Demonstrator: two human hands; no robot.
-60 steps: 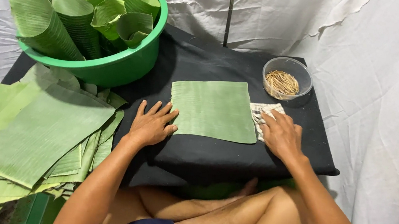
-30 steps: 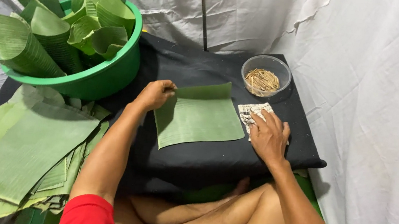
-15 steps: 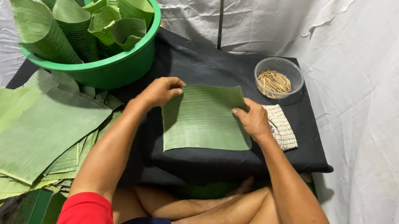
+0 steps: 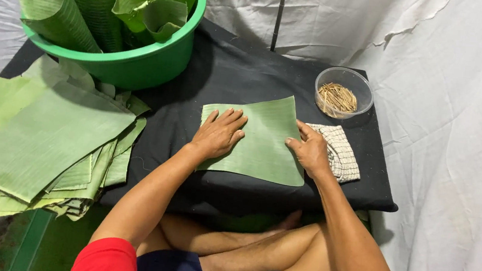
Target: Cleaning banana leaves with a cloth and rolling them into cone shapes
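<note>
A low bench (image 4: 236,68) draped in black cloth carries the things. Flat near its front edge lies a cut rectangular green banana leaf sheet (image 4: 263,150). Just right of it, touching its edge, rests a folded white checked cloth (image 4: 342,156). Behind that cloth, at the far right corner, stands a small round clear plastic tub of thin wooden sticks (image 4: 342,92). At the far left sits a round green plastic basin (image 4: 140,63) full of rolled leaves. A loose stack of flat green leaf sheets (image 4: 41,137) overlaps the left edge.
</note>
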